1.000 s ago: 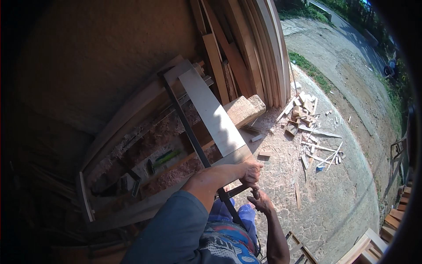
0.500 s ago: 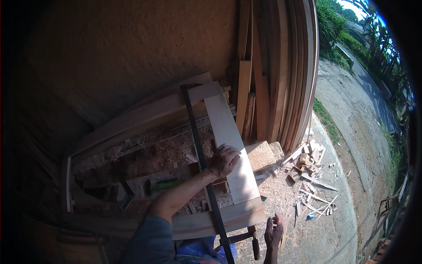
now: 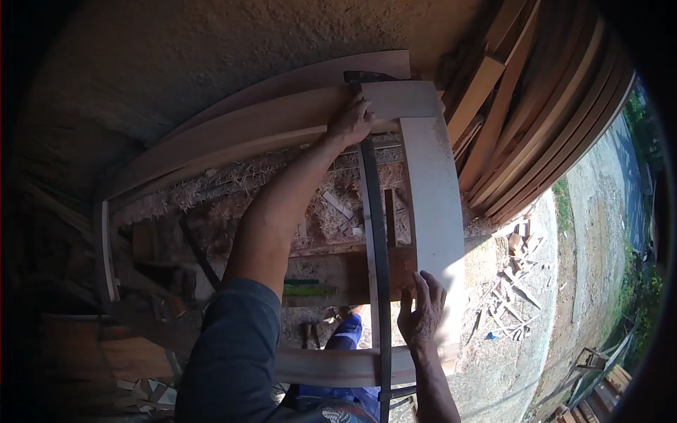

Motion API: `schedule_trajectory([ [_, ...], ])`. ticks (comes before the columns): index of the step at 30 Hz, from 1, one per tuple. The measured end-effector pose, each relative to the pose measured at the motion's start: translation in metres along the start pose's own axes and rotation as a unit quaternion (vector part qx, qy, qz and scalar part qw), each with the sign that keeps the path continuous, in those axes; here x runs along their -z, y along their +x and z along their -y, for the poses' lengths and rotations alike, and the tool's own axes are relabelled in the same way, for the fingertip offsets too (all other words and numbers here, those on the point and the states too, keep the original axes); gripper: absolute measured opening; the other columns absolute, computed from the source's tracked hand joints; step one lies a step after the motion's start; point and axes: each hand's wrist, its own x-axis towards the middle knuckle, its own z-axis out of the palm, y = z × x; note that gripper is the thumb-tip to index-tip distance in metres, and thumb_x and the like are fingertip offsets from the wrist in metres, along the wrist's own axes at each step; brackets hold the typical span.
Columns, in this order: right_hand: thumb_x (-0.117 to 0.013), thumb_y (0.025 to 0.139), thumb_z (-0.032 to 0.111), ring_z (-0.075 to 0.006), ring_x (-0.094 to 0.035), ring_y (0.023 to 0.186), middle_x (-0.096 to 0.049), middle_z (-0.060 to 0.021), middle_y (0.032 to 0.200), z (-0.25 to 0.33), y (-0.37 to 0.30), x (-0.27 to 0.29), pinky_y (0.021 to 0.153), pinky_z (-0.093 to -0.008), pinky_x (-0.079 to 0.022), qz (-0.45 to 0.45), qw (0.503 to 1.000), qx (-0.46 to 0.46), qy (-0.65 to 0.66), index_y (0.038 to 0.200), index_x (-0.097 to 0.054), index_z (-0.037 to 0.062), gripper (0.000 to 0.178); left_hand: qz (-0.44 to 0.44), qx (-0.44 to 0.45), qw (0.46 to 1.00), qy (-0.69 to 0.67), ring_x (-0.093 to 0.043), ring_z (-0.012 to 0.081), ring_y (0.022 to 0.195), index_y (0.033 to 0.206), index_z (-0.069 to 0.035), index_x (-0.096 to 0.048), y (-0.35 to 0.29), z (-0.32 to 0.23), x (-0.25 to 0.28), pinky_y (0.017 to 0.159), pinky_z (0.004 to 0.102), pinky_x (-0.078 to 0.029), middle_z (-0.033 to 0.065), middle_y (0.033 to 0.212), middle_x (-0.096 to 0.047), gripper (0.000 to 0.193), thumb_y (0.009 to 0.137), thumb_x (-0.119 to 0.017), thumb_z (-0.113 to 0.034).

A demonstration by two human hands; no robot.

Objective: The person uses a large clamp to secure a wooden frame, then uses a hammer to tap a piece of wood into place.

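A wooden frame of pale planks lies in front of me, its wide end board [image 3: 431, 190] on the right and a long far rail [image 3: 275, 120] running left. A long dark bar clamp [image 3: 378, 233] spans the frame from far rail to near rail [image 3: 338, 366]. My left hand [image 3: 350, 123] reaches across the frame, fingers closed round the clamp bar near its far jaw [image 3: 363, 76]. My right hand [image 3: 423, 314] is open, fingers apart, over the near part of the end board; whether it touches the wood I cannot tell. The clamp's near end is partly hidden by my right forearm.
Wood shavings [image 3: 194, 194] and a green-handled tool [image 3: 310, 290] lie inside the frame's outline. Tall planks [image 3: 543, 120] lean at the far right beside a rough wall [image 3: 233, 42]. Offcuts [image 3: 511, 289] are scattered on the ground to the right.
My left hand has moved from the end board to the far part of the clamp bar. My right hand has risen from beside the clamp handle to the end board. The view has shifted.
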Motion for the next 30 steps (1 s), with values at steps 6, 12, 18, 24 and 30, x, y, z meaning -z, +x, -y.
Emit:
schedule_trajectory([
  [6,-0.061,0.083,0.011,-0.0312,-0.055,0.11,-0.057,-0.0144,0.118,0.078,-0.015,-0.096,0.09,-0.043,-0.048,0.295,0.933,0.188,0.087,0.121,-0.058,0.0064,0.039,0.098,-0.038,0.994,0.001,-0.03,0.0394,0.143,0.148,-0.004,-0.037,-0.022,0.008,0.026,0.118,0.0425,-0.029,0.0226,0.159,-0.02,0.063,0.095,-0.054,-0.034],
  [12,-0.052,0.088,0.022,-0.0303,-0.054,0.111,-0.054,-0.0149,0.122,0.068,-0.017,-0.17,0.086,-0.0427,-0.048,0.359,0.884,0.296,-0.043,0.128,-0.055,0.0039,0.044,-0.082,0.002,0.996,0.02,-0.026,0.0498,0.14,0.151,0.002,-0.025,-0.019,0.0,-0.012,0.116,0.0517,-0.026,0.032,0.156,-0.015,0.077,0.085,-0.057,-0.023],
  [18,-0.049,0.093,0.021,-0.0374,-0.065,0.09,-0.056,-0.0285,0.119,0.063,-0.021,-0.178,0.073,-0.049,-0.056,0.437,0.824,0.36,-0.02,0.133,-0.048,-0.0036,0.047,-0.077,0.007,0.997,0.03,-0.027,0.0491,0.139,0.151,0.004,-0.024,-0.017,-0.007,-0.008,0.115,0.0533,-0.025,0.0324,0.155,-0.016,0.079,0.085,-0.058,-0.022],
  [24,-0.057,0.094,0.018,-0.0415,-0.065,0.085,-0.059,-0.0248,0.103,0.051,-0.014,-0.099,0.068,-0.0481,-0.05,0.426,0.819,0.112,0.366,0.12,-0.053,0.0044,0.029,-0.052,-0.032,0.998,0.022,-0.03,0.0508,0.136,0.149,0.007,-0.024,-0.02,-0.003,0.002,0.112,0.0549,-0.028,0.0337,0.154,-0.015,0.078,0.087,-0.058,-0.024],
  [30,-0.044,0.105,0.041,-0.0191,-0.058,0.06,-0.058,-0.0097,0.066,0.023,0.081,0.038,0.057,-0.0362,-0.046,0.399,0.868,-0.166,0.245,0.133,-0.052,0.0025,0.049,-0.041,-0.001,0.999,0.032,-0.031,0.0478,0.136,0.148,0.01,-0.025,-0.02,-0.009,0.005,0.113,0.0519,-0.027,0.0349,0.152,-0.019,0.078,0.087,-0.059,-0.026],
])
